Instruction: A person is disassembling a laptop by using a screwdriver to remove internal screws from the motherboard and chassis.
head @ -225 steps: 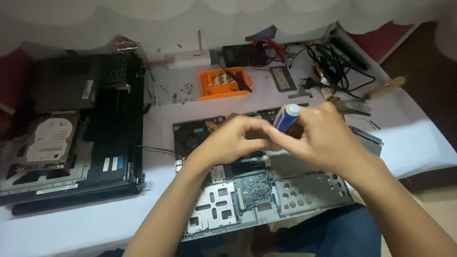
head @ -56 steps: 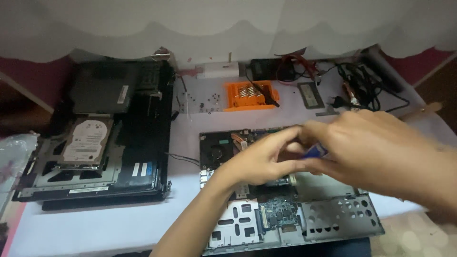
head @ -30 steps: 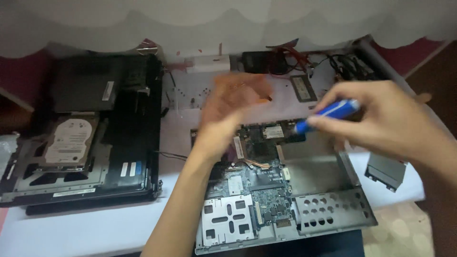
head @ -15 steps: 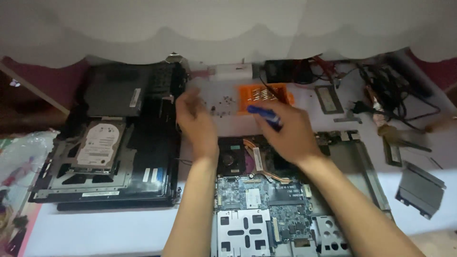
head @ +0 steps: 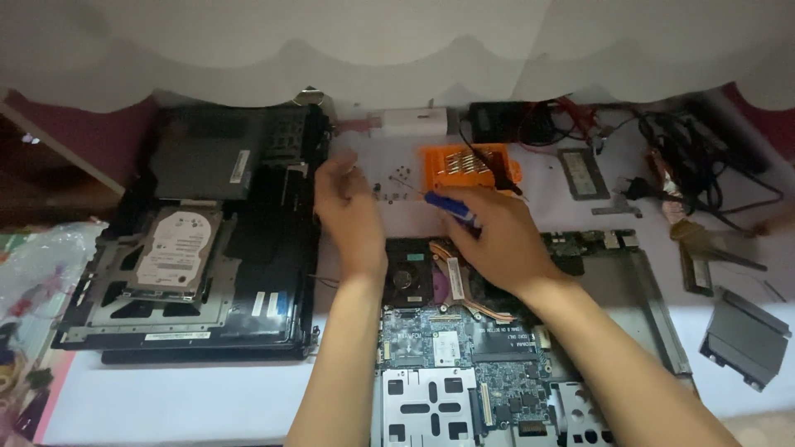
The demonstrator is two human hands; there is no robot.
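Blue-handled screwdriver (head: 451, 207) gripped in right hand (head: 497, 244), lying slanted, tip toward upper left over white table, small loose screws (head: 396, 178) scattered just beside left hand (head: 348, 211), near orange bit case, above opened laptop board.

Screwdriver (head: 451, 209) tip hidden behind right hand (head: 497, 240). Screws (head: 396, 178) beside left hand (head: 348, 207) too small to count. Motherboard (head: 464, 364) cut off at bottom edge. Cables (head: 704, 165) tangled, ends unclear.
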